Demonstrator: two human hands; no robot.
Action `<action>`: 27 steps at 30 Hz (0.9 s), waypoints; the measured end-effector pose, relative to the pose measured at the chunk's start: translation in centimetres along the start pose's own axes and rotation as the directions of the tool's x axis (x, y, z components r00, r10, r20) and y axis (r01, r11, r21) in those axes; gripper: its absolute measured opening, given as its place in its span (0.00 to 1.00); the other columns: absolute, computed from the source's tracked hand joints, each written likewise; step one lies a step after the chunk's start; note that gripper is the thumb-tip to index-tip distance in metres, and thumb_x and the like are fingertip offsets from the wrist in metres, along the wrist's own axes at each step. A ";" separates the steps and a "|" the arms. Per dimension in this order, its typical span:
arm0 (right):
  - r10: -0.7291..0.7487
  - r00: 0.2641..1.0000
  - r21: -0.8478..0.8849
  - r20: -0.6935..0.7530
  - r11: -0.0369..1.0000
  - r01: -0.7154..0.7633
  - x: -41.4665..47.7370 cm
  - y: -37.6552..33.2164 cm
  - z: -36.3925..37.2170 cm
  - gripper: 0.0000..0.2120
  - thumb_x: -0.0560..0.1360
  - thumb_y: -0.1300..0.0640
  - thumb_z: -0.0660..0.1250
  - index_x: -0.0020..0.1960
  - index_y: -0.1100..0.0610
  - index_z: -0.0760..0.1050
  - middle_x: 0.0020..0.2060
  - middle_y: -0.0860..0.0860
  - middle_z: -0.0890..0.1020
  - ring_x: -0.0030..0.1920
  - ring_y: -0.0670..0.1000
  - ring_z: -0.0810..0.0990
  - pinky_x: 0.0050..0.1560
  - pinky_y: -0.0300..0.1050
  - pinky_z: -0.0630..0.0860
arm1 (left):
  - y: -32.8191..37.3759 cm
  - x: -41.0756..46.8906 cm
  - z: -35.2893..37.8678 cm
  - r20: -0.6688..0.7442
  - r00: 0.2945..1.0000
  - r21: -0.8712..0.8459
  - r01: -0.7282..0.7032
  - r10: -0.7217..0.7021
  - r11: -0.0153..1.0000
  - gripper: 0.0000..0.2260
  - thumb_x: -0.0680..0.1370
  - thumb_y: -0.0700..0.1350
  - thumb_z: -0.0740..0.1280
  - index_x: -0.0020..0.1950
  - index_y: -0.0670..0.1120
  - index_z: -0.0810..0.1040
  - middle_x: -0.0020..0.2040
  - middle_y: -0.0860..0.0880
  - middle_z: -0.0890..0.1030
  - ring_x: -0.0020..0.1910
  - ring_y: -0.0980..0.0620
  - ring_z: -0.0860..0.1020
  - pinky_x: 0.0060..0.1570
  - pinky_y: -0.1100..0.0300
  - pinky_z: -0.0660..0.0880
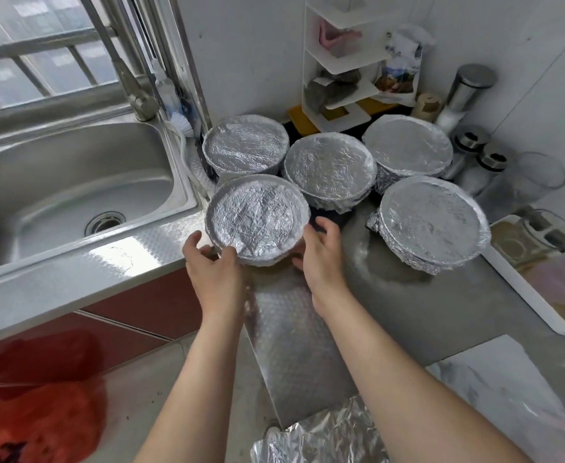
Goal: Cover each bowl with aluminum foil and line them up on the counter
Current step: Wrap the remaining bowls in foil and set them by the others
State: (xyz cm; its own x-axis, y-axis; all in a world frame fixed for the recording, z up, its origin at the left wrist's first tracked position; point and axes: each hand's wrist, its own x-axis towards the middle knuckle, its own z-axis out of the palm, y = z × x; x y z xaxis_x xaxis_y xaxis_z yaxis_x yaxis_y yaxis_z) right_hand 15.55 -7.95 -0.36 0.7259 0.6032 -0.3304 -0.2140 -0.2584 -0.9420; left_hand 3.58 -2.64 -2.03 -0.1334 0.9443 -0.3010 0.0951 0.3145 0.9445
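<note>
1. As far as can be seen, covering is finished: the nearest round bowl capped in crinkled silver foil (257, 220) is found at the near edge of the embossed steel counter (291, 329), beside the stainless steel sink (74, 182).
2. It is cupped from both sides, with the left hand (212, 262) and the right hand (319, 252) curled round its wall.
3. Four other foil-capped round bowls (246, 143) (329, 168) (408, 145) (433, 222) are clustered behind it, not in a row.
4. Lining up is judged to remain.
</note>
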 end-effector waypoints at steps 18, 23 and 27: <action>0.137 0.931 -0.796 0.338 0.569 0.205 -8.7 2.7 -16.0 0.24 0.76 0.53 0.66 0.71 0.50 0.67 0.69 0.52 0.69 0.69 0.54 0.66 0.69 0.48 0.64 | -4.7 -15.2 -4.2 0.625 0.756 0.762 -0.538 -0.192 0.361 0.06 0.77 0.51 0.65 0.52 0.54 0.77 0.49 0.53 0.81 0.47 0.51 0.79 0.42 0.59 0.73; 0.273 0.931 -0.957 0.241 0.229 0.180 -14.9 6.0 -20.3 0.45 0.73 0.39 0.67 0.77 0.41 0.40 0.78 0.49 0.41 0.77 0.56 0.42 0.71 0.66 0.53 | -7.0 -17.3 -7.9 0.595 0.791 0.791 -0.544 -0.143 0.281 0.15 0.77 0.55 0.67 0.57 0.50 0.70 0.53 0.49 0.73 0.48 0.47 0.77 0.46 0.52 0.74; 0.246 0.940 -0.945 0.237 0.283 0.164 -17.8 8.9 -21.4 0.50 0.71 0.40 0.70 0.76 0.41 0.35 0.77 0.51 0.36 0.77 0.57 0.39 0.74 0.64 0.53 | -7.4 -17.2 -8.8 0.519 0.834 0.782 -0.377 -0.185 0.495 0.12 0.75 0.51 0.71 0.50 0.52 0.69 0.46 0.51 0.79 0.41 0.49 0.79 0.43 0.54 0.76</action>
State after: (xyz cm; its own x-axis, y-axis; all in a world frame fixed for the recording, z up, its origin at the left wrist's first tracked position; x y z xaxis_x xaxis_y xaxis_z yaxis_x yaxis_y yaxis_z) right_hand 14.68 -37.17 -1.60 0.4743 0.6821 -0.5565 0.6761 -0.6871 -0.2659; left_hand -3.50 -22.01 -2.68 0.3834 0.7802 -0.4943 0.8693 -0.1241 0.4784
